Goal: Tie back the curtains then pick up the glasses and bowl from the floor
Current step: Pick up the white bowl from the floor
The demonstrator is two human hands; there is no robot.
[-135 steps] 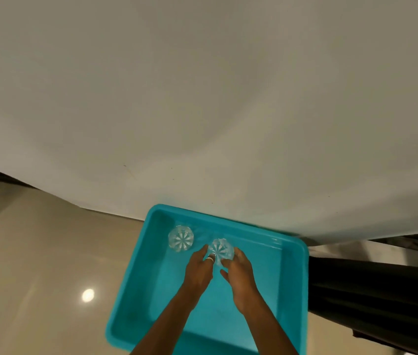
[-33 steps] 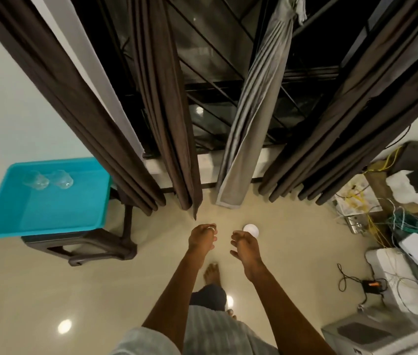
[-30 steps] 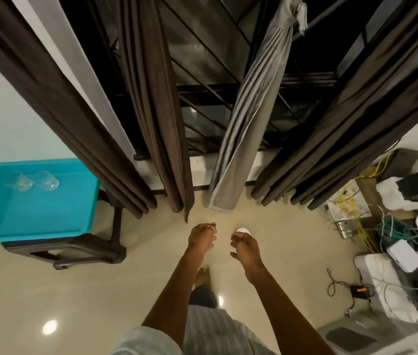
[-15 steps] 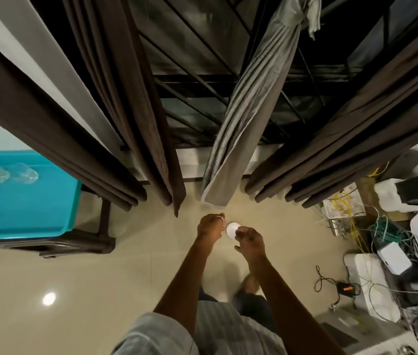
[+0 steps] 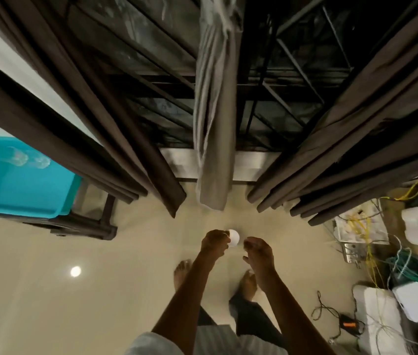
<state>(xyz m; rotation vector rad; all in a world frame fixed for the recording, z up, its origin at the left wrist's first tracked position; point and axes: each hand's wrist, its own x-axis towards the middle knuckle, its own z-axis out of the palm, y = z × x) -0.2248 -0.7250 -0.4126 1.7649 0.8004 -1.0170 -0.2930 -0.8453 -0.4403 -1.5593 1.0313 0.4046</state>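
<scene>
A small white bowl [image 5: 235, 238] lies on the beige floor below the window, its left edge hidden behind my left hand [image 5: 214, 243]. That hand is held out in the air with its fingers curled in and holds nothing. My right hand [image 5: 259, 252] hovers just right of the bowl, loosely curled and empty. Two clear glasses [image 5: 27, 159] stand in the turquoise tub [image 5: 71, 193] at the left. A grey curtain [image 5: 214, 124] hangs bunched in the middle of the window. Dark brown curtains hang to its left [image 5: 126, 129] and right [image 5: 343, 149].
The tub rests on a dark low stool [image 5: 82, 228] beside the left curtain. At the right lie tangled cables [image 5: 387, 257], white boxes [image 5: 414, 301] and a small adapter [image 5: 346, 324] on the floor. My bare feet [image 5: 247, 280] stand just behind the bowl.
I have turned from the tub, where I set down a glass, and walked toward the window. Both hands have come over the bowl, and the tub has slid to the left edge.
</scene>
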